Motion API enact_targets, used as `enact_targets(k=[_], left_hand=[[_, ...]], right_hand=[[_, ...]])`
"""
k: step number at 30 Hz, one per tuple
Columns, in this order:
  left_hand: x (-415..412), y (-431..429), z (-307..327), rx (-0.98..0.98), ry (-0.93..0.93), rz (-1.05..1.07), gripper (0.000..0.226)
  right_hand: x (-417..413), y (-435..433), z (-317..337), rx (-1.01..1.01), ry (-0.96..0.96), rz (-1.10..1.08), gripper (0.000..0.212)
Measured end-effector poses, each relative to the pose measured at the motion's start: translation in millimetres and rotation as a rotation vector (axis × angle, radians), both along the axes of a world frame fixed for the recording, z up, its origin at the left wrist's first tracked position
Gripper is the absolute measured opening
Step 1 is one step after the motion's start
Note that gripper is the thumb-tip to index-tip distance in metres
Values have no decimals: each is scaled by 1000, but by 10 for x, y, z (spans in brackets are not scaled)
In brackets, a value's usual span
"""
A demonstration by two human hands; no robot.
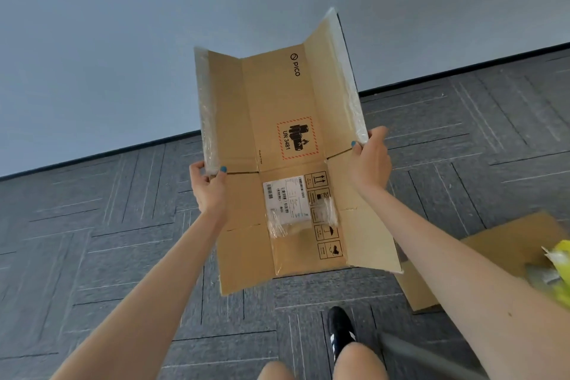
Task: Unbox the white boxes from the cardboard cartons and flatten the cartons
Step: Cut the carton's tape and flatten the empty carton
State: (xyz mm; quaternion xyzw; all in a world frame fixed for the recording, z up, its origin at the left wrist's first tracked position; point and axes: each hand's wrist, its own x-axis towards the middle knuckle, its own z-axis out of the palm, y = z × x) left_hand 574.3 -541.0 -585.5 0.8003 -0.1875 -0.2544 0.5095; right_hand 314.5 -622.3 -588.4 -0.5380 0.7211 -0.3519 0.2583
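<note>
I hold a brown cardboard carton (277, 108) up in the air in front of me, opened out nearly flat, its long flaps folding toward me. It bears a PICO logo, a red UN 3481 mark and a white shipping label (287, 202) under clear tape. My left hand (207, 187) pinches the carton's left edge at a flap joint. My right hand (368, 157) grips the right edge, thumb on the front. No white box is in view.
Another flattened carton (505, 244) lies on the grey carpet at the right, with yellow-green wrapping (558, 268) over it. My black shoe (340, 333) and knees show below. A pale wall with a dark skirting runs behind.
</note>
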Motion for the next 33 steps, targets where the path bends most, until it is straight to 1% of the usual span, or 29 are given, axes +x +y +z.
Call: enact_targets(k=[5,10,14,17,20,23,24,28,33], left_hand=[[137,-304,-695,-7,-16,3,29],[324,-558,-1478,-14,2,1,27],[491,-758,-2131,-46,30,1,28],[644,-916,-2631,-61,27,-8,28],[809,-1073,-3108,-62,11,-17,28],[919,-1235,-3526,-53,-21,-40,28],[937,-1301,-3649,-61,-18,-46,27],[987,-1490,-4045,-75,23,-78,26],[1208,-1683,-4409,-110,44,-95,24]], right_hand=[[129,-235,-696,8,19,9,10],[257,-451,-1363,30,38,90,12],[337,-633,-1911,88,25,217,30],[437,-733,-2354,135,-29,330,44],[559,-818,-2733,163,-64,423,56],[594,-926,-3062,250,-105,474,68],[597,-982,-3147,269,-130,469,69],[659,-1143,-3397,239,-171,419,57],[885,-1393,-3774,205,-159,360,58]])
